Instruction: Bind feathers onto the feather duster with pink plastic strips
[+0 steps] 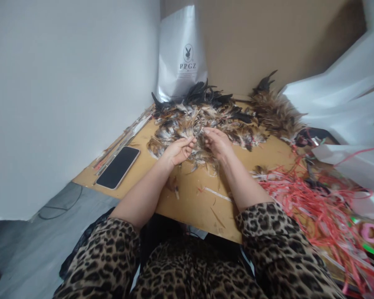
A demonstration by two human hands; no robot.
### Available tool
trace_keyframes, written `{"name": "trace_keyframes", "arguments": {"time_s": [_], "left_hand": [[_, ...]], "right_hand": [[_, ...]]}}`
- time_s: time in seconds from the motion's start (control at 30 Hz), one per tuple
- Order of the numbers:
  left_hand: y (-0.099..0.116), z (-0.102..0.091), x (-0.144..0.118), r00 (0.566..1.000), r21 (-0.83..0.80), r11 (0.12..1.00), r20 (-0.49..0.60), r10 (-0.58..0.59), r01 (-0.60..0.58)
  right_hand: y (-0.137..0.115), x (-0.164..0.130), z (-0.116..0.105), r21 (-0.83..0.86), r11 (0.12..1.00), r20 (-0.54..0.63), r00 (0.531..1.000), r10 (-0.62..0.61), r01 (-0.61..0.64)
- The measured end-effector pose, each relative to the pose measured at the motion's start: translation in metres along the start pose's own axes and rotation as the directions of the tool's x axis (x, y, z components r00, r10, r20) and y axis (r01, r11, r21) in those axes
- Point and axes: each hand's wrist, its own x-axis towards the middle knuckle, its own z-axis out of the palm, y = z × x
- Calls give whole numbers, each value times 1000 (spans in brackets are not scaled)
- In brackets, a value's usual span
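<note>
Over the near side of a pile of brown, white and black feathers [212,114], both my hands work close together. My left hand [181,151] is closed, thumb pinched against its fingers on feathers. Just to its right, my right hand [218,143] pinches feathers between its thumb and fingertips. A narrow gap separates the two hands. The exact ends of the feathers in my fingers blur into the pile behind.
A phone [118,167] lies left on the wooden table [193,207]. A white printed bag [182,54] stands behind the pile. Brown feathers [276,112] lie at the back right. Red and white strips [311,207] heap at right, near a pink ring [372,233].
</note>
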Motion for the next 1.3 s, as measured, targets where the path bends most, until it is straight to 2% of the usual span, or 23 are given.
{"name": "trace_keyframes", "arguments": {"time_s": [0.1,0.2,0.3,0.5,0.77,1.07,1.3], "left_hand": [[-1,1,-2,999,2,1000,33,-29,29],[-3,-1,0,998,50,998,49,-36,34],[-4,-4,3,999,147,989,50,9,-16],[-7,-4,6,989,358,925,-24,144,-126],[-11,-3,5,985,456,875,16,173,-161],[-10,-4,7,957,646,734,-15,289,-211],[-11,-8,9,953,708,662,48,299,-243]], "right_hand": [[-2,-5,3,-26,999,132,991,29,-26],[0,-6,4,-74,997,205,978,32,-17],[3,-3,1,-100,995,186,982,12,6],[1,-2,-2,-189,979,134,990,-45,70],[-3,-9,7,-293,946,79,990,-119,137],[-4,-10,7,-363,921,106,989,-107,138],[-4,-10,5,-425,895,106,989,-99,135]]}}
